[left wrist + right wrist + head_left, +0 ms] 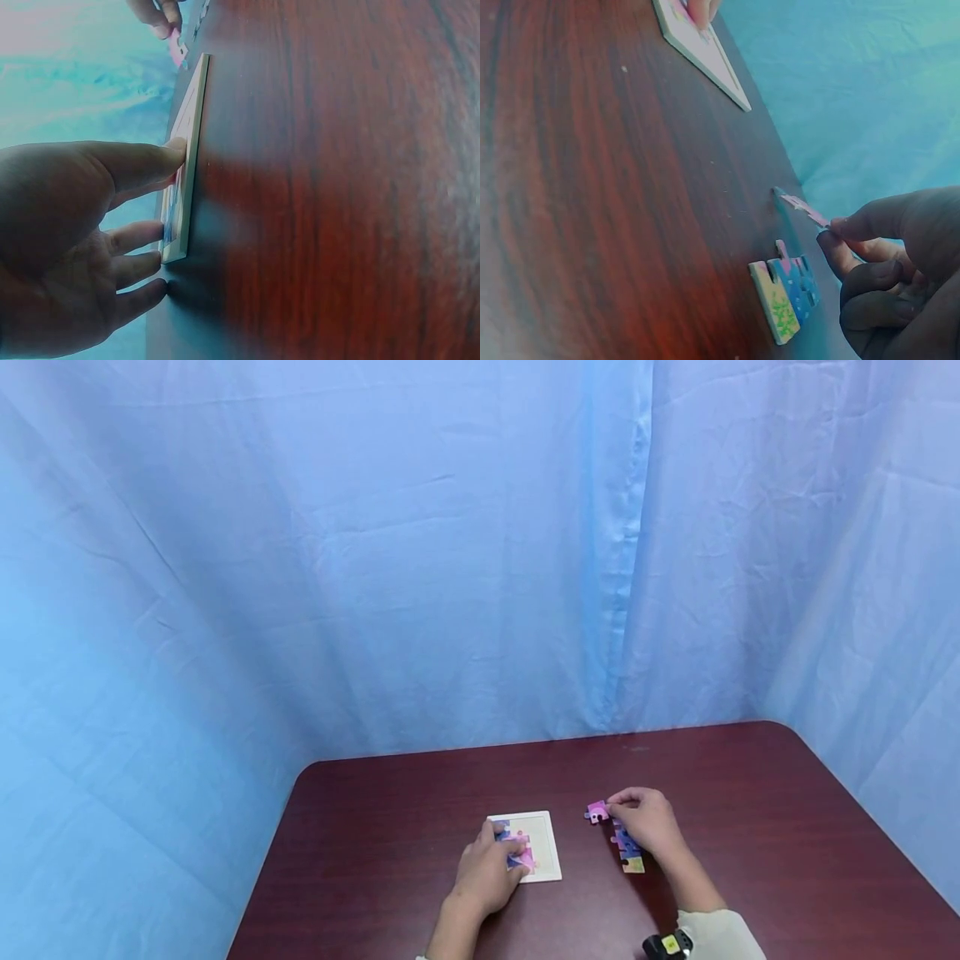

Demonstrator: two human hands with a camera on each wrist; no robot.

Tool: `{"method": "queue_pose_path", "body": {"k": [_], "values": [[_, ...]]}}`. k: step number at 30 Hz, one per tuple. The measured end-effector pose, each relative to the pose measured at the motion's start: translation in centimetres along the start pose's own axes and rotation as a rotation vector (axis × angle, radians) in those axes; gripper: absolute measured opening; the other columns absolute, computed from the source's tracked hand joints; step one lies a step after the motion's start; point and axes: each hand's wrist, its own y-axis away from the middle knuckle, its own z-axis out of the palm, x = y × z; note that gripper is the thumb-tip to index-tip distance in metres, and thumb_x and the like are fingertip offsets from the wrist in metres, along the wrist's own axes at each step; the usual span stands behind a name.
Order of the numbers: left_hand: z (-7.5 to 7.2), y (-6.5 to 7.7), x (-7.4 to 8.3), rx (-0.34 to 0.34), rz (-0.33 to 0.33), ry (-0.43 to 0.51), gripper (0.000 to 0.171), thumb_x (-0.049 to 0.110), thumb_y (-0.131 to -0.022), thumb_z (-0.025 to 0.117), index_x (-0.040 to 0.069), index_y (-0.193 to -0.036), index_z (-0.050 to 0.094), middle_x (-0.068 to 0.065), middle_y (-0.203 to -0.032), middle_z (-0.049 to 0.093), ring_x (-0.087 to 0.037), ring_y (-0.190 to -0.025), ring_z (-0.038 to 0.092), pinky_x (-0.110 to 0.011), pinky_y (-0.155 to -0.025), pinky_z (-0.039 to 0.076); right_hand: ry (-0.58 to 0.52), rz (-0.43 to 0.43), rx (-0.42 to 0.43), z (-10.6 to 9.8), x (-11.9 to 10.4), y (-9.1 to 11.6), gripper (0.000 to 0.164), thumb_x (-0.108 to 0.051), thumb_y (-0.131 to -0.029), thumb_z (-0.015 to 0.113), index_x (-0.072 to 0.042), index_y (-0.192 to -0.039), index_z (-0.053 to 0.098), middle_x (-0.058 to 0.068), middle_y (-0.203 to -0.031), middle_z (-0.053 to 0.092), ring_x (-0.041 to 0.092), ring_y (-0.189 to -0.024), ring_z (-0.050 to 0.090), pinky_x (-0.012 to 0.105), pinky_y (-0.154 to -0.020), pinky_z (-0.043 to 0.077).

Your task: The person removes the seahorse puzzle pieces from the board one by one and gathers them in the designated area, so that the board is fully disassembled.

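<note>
A: Nearest stuff 1st, pls.
B: Head cam: pale sleeve [722, 935] at btm edge, black gadget [670, 946] w/ yellow patch by R wrist. Then L hand [483, 870], fingers fairly straight, on the puzzle frame [556, 856].
A: Grasping it?
B: Nope, just resting on top. L wrist cam adds what head hides: thumb + index tips touch the top face, other fingers spread at one end; frame seen edge-on, thin, flat on bench [390, 827].
A: What's inside?
B: Head's best there: fitted pcs [525, 857], pink/blue, L side, partly under the hand; pale backing [538, 828] on the R.
A: Loose ones?
B: Blue pcs [630, 843] + yellow pc [633, 865], in a column by the R hand [651, 820]. R wrist cam shows their thickness; head doesn't.
A: R fingers?
B: Thumb + index pinch the pink pc [596, 812] by its edge, others curled, per R wrist cam. It's btwn frame and hand, near the column's far end. Can't tell if it touches the wood.
A: Room?
B: Strip of wood btwn frame's R rim and the column; wider stretches L, R and on to the rounded far edge. Blue curtain [450, 568] hangs right behind that.
</note>
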Motion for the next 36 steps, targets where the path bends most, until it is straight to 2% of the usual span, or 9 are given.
{"method": "queue_pose_path", "body": {"k": [8,11,16,27,36], "values": [[-0.02,0.13,0.01,-0.005,0.006,0.007,0.035,0.028,-0.089,0.083,0.02,-0.124,0.08,-0.013,-0.141,0.059,-0.038,-0.116,0.069,-0.052,-0.094,0.056,0.014,-0.006,0.007,0.31,0.55,0.24,0.015,-0.018,-0.095,0.072,-0.005,-0.096,0.079,0.01,-0.089,0.077,0.017,-0.072,0.062,0.03,-0.064,0.049],[-0.03,0.14,-0.01,-0.023,-0.01,0.01,0.035,0.029,-0.09,0.082,0.021,-0.124,0.079,-0.013,-0.144,0.058,-0.038,-0.121,0.068,-0.053,-0.098,0.055,0.011,-0.009,0.008,0.29,0.51,0.34,0.015,-0.017,-0.095,0.072,-0.004,-0.096,0.079,0.01,-0.089,0.077,0.016,-0.072,0.063,0.03,-0.063,0.05],[-0.06,0.01,-0.07,-0.041,-0.028,0.023,0.035,0.031,-0.091,0.081,0.019,-0.124,0.079,-0.015,-0.147,0.057,-0.038,-0.13,0.064,-0.056,-0.103,0.053,0.007,-0.003,0.006,0.11,0.26,0.52,0.016,-0.017,-0.096,0.071,-0.003,-0.098,0.078,0.011,-0.089,0.078,0.015,-0.074,0.066,0.03,-0.063,0.052],[-0.18,0.17,-0.03,-0.041,-0.025,0.021,0.035,0.03,-0.091,0.081,0.019,-0.124,0.079,-0.015,-0.146,0.057,-0.038,-0.13,0.064,-0.055,-0.103,0.053,0.013,0.005,0.014,-0.28,0.62,0.75,0.025,-0.022,-0.103,0.062,-0.002,-0.106,0.076,0.013,-0.095,0.074,0.019,-0.077,0.06,0.031,-0.064,0.048],[-0.09,0.13,-0.24,-0.034,-0.023,0.014,0.035,0.029,-0.09,0.082,0.02,-0.124,0.079,-0.014,-0.146,0.058,-0.038,-0.126,0.066,-0.055,-0.102,0.053,-0.02,-0.009,-0.004,0.21,0.21,0.94,0.024,-0.02,-0.103,0.061,-0.002,-0.109,0.075,0.013,-0.096,0.074,0.018,-0.077,0.062,0.03,-0.065,0.049]]}}
